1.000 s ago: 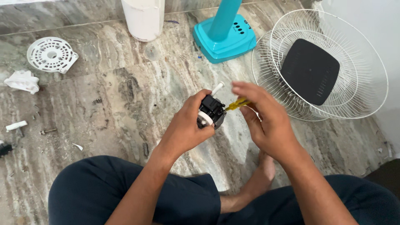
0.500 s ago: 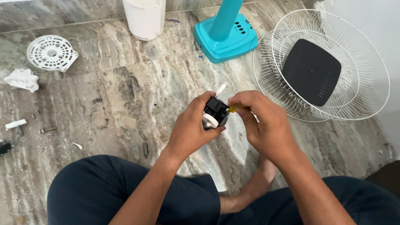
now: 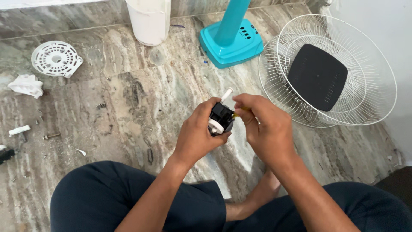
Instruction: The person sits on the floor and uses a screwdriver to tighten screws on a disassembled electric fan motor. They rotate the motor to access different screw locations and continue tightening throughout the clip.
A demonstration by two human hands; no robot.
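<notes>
black part (image 3: 221, 117) gripped in left hand (image 3: 198, 136) | right hand (image 3: 267, 129) touching

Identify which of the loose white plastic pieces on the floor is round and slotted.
The round slotted cover at the upper left, a flat disc. The white piece below it is irregular, and the small white piece is a short bar.

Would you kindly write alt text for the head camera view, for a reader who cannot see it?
A seated person's left hand grips a small black and white part while the right hand works at it with a yellow-handled tool. On the marble floor beyond lie wire fan guards and a teal fan base.
</notes>
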